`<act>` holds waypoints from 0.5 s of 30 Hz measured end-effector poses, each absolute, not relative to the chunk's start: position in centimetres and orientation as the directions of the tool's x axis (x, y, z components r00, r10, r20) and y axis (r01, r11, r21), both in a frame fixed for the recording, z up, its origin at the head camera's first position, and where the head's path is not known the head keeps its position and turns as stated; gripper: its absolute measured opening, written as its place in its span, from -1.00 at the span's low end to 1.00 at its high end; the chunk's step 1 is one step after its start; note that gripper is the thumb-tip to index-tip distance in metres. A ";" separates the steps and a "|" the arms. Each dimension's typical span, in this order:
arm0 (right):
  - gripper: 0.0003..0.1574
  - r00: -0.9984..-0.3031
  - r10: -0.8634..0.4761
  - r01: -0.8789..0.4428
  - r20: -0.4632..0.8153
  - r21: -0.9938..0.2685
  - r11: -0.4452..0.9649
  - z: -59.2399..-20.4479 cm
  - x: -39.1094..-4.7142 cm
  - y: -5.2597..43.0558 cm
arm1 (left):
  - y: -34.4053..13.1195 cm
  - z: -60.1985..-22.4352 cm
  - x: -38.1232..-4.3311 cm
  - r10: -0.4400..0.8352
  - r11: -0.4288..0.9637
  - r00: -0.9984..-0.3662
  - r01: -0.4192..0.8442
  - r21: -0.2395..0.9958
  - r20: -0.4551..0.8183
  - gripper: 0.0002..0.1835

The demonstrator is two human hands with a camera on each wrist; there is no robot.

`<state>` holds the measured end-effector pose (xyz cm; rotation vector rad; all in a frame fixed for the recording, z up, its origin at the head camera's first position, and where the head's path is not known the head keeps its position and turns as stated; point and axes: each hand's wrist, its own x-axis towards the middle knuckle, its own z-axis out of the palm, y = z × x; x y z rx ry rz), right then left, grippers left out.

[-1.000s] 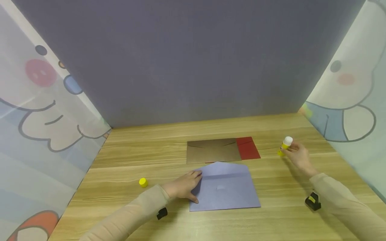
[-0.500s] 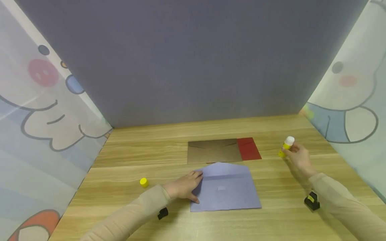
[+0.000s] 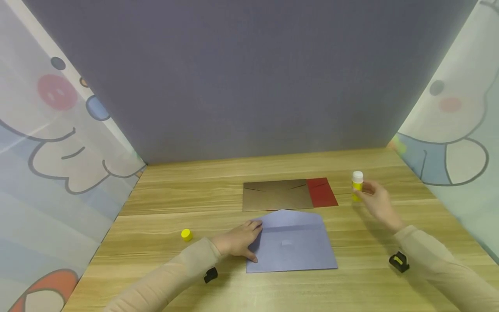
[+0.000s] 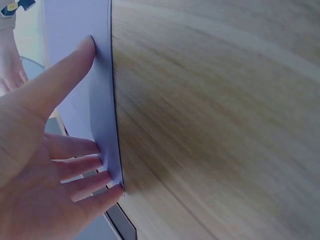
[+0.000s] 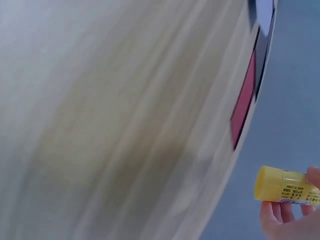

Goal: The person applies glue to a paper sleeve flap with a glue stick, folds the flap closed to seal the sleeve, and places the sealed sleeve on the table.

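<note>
The lavender envelope (image 3: 294, 249), flat on the table (image 3: 156, 195), is pressed at its left edge by the left hand (image 3: 239, 239), thumb spread from the fingers; being presumably light and easily creased, it is best steadied there. Beyond, right of the red envelope (image 3: 322, 193), the glue stick (image 3: 357, 186) (likely light, stiff, smooth) is pinched upright round its barrel, a sensible hold, by the right hand (image 3: 379, 204).

- We see a lilac envelope (image 3: 298, 253) lying flat on the tabletop (image 3: 156, 203), its flap (image 3: 288, 219) open and pointing away from us, a small paler patch (image 3: 286, 243) near its middle; our left grip (image 3: 237, 241) rests on its left edge.
- We hold a yellow glue stick (image 3: 356, 186) nearly upright in our right grip (image 3: 379, 203), white end up, dark print on its side, right of the envelope.
</note>
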<state>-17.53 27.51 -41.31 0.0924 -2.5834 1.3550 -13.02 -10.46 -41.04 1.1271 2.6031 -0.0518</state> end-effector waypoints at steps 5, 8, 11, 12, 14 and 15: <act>-0.50 -0.960 -0.011 -0.238 0.279 -0.796 0.556 -40.9 -17.4 25.9 | -10.4 -41.1 -13.0 0.708 0.691 -0.648 0.719 0.083 -0.281 -0.04; -0.52 -0.951 -0.045 -0.279 0.305 -0.791 0.544 -40.5 -17.2 25.0 | -10.5 -41.2 -13.0 0.707 0.693 -0.650 0.716 0.087 -0.280 -0.04; -0.55 -0.938 -0.076 -0.324 0.338 -0.780 0.535 -40.3 -17.1 24.2 | -10.5 -41.4 -13.1 0.705 0.696 -0.653 0.713 0.088 -0.278 -0.03; -0.55 -0.934 -0.087 -0.337 0.346 -0.776 0.533 -40.3 -17.0 23.9 | -10.5 -41.5 -13.1 0.703 0.698 -0.654 0.711 0.089 -0.279 -0.03; -0.55 -0.930 -0.106 -0.352 0.352 -0.769 0.533 -40.1 -16.8 23.5 | -10.5 -41.5 -13.2 0.703 0.698 -0.656 0.710 0.090 -0.277 -0.03; -0.55 -0.929 -0.117 -0.357 0.352 -0.764 0.538 -40.0 -16.7 23.3 | -10.5 -41.5 -13.2 0.701 0.700 -0.657 0.709 0.089 -0.278 -0.02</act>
